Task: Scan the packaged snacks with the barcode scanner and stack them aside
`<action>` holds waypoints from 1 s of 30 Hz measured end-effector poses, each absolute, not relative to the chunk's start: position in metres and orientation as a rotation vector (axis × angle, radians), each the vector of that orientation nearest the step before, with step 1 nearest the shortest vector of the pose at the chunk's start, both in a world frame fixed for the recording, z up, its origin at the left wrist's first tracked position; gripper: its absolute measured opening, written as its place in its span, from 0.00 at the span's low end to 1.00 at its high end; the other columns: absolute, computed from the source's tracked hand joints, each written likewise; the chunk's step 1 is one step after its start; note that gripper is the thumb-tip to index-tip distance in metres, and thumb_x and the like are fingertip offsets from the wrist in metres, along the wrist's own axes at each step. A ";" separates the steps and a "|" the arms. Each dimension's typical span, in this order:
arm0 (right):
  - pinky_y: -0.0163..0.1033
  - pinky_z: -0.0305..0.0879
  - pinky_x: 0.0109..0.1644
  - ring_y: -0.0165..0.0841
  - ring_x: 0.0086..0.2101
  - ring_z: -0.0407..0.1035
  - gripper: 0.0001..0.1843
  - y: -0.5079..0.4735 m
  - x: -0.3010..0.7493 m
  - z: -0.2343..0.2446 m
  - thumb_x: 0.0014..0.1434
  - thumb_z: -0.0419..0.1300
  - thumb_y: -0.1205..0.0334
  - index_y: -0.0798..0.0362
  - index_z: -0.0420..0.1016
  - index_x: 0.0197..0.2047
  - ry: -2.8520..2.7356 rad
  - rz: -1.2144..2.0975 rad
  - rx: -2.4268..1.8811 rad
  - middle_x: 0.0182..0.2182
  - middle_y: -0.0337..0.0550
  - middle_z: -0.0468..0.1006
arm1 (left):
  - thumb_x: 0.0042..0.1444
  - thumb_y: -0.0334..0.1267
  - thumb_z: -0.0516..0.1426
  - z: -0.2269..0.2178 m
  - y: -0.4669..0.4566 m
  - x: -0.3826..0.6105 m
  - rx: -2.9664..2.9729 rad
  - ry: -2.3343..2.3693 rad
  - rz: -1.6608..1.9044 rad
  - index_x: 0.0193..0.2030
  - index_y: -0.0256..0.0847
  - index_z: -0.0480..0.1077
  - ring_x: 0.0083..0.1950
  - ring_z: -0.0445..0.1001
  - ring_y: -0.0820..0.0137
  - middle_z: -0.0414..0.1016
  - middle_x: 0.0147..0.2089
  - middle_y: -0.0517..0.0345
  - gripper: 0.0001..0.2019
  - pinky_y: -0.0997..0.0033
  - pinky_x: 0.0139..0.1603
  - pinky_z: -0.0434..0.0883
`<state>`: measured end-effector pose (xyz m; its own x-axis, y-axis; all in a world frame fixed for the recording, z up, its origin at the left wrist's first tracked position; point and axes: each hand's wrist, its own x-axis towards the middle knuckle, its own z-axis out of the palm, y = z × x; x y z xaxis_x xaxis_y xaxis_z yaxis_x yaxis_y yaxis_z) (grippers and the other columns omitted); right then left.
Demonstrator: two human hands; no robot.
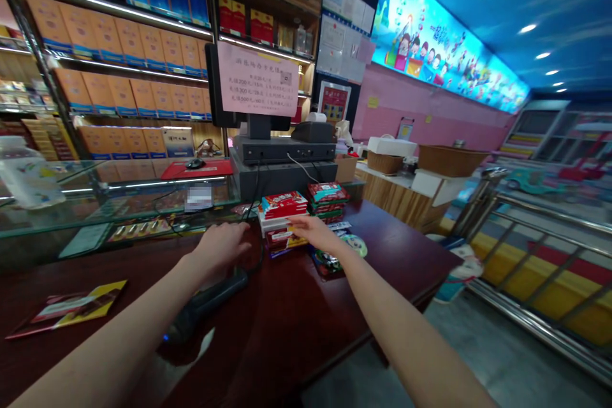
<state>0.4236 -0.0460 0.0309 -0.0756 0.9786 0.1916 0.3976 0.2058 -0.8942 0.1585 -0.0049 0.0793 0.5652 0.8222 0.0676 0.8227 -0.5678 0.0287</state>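
My right hand (314, 233) reaches to a stack of snack packets (284, 206) on the dark wooden counter, its fingers closed on the stack's front right side. Red-and-white packets lie on top; yellow and purple wrappers show lower down. My left hand (224, 243) hovers left of this stack, holding nothing, fingers apart. Beneath that hand lies a black barcode scanner (215, 299), partly hidden by my forearm. Behind my right hand stands another stack of red and teal packets (327, 196). Green-and-dark packets (329, 261) lie under my right wrist.
A yellow-and-red packet (79, 306) lies at the counter's left. Behind stand a till base (282, 172) and a monitor with a paper sign (258, 80). A glass case (143, 204) runs along the left, bearing a plastic bottle (29, 172). Metal railings (540, 248) stand right.
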 end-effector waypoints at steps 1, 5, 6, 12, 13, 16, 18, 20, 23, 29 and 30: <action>0.47 0.69 0.58 0.39 0.50 0.75 0.29 -0.047 0.428 0.031 0.53 0.60 0.71 0.53 0.74 0.59 -1.644 0.837 -1.330 0.54 0.47 0.79 | 0.56 0.46 0.56 0.078 -0.005 0.165 -2.774 -1.398 -0.087 0.58 0.43 0.70 0.52 0.77 0.51 0.80 0.52 0.43 0.23 0.55 0.52 0.70; 0.47 0.63 0.63 0.41 0.55 0.71 0.35 -0.052 0.444 0.033 0.47 0.66 0.72 0.52 0.73 0.60 -1.823 0.626 -1.412 0.57 0.46 0.76 | 0.56 0.51 0.58 0.070 -0.001 0.185 -2.827 -1.250 -0.017 0.61 0.42 0.68 0.56 0.75 0.50 0.77 0.55 0.41 0.28 0.54 0.54 0.68; 0.48 0.61 0.64 0.42 0.57 0.70 0.37 -0.052 0.447 0.034 0.45 0.67 0.72 0.51 0.72 0.61 -1.872 0.563 -1.449 0.58 0.46 0.76 | 0.55 0.51 0.59 0.068 0.001 0.189 -2.838 -1.238 -0.011 0.62 0.43 0.67 0.57 0.75 0.50 0.77 0.56 0.42 0.29 0.54 0.54 0.68; 0.51 0.59 0.64 0.48 0.60 0.65 0.49 -0.046 0.452 0.031 0.41 0.73 0.64 0.50 0.65 0.67 -2.062 0.371 -1.696 0.63 0.51 0.70 | 0.53 0.55 0.60 0.059 0.010 0.203 -2.868 -1.234 0.013 0.60 0.42 0.68 0.56 0.75 0.50 0.76 0.57 0.42 0.31 0.54 0.52 0.69; 0.51 0.58 0.64 0.49 0.60 0.64 0.50 -0.044 0.452 0.031 0.41 0.73 0.63 0.49 0.64 0.68 -2.085 0.370 -1.703 0.63 0.51 0.69 | 0.53 0.54 0.60 0.058 0.011 0.205 -2.871 -1.237 0.019 0.60 0.42 0.68 0.56 0.75 0.50 0.76 0.57 0.42 0.30 0.54 0.52 0.69; 0.51 0.58 0.64 0.49 0.60 0.65 0.49 -0.040 0.452 0.031 0.43 0.73 0.63 0.48 0.63 0.68 -2.130 0.384 -1.692 0.64 0.50 0.69 | 0.52 0.53 0.61 0.055 0.014 0.207 -2.875 -1.244 0.029 0.58 0.42 0.69 0.57 0.74 0.50 0.76 0.57 0.42 0.29 0.54 0.53 0.69; 0.50 0.59 0.64 0.48 0.60 0.66 0.47 -0.039 0.454 0.031 0.44 0.72 0.64 0.47 0.64 0.68 -2.128 0.394 -1.689 0.63 0.49 0.70 | 0.52 0.52 0.61 0.053 0.017 0.207 -2.877 -1.241 0.030 0.57 0.41 0.70 0.57 0.74 0.50 0.76 0.56 0.42 0.28 0.54 0.53 0.69; 0.49 0.59 0.63 0.47 0.59 0.66 0.46 -0.038 0.457 0.029 0.45 0.71 0.64 0.47 0.64 0.68 -2.121 0.407 -1.695 0.62 0.48 0.71 | 0.52 0.51 0.62 0.051 0.019 0.207 -2.882 -1.240 0.027 0.57 0.42 0.70 0.58 0.73 0.50 0.76 0.56 0.41 0.27 0.54 0.54 0.69; 0.47 0.61 0.62 0.46 0.58 0.68 0.44 -0.038 0.461 0.027 0.47 0.70 0.64 0.47 0.64 0.67 -2.114 0.430 -1.661 0.61 0.47 0.72 | 0.52 0.52 0.62 0.049 0.021 0.207 -2.894 -1.253 0.014 0.58 0.42 0.70 0.58 0.73 0.50 0.76 0.57 0.41 0.28 0.54 0.54 0.69; 0.47 0.64 0.60 0.46 0.55 0.71 0.41 -0.037 0.462 0.022 0.48 0.71 0.62 0.46 0.68 0.65 -2.055 0.420 -1.591 0.58 0.46 0.76 | 0.51 0.54 0.61 0.046 0.025 0.207 -2.937 -1.285 -0.043 0.56 0.42 0.71 0.55 0.75 0.51 0.76 0.56 0.42 0.28 0.55 0.52 0.70; 0.47 0.63 0.60 0.46 0.55 0.71 0.40 -0.037 0.462 0.021 0.47 0.71 0.62 0.46 0.69 0.65 -2.042 0.415 -1.587 0.58 0.46 0.76 | 0.51 0.53 0.61 0.045 0.025 0.207 -2.948 -1.291 -0.055 0.56 0.42 0.71 0.55 0.75 0.51 0.76 0.56 0.42 0.28 0.55 0.52 0.70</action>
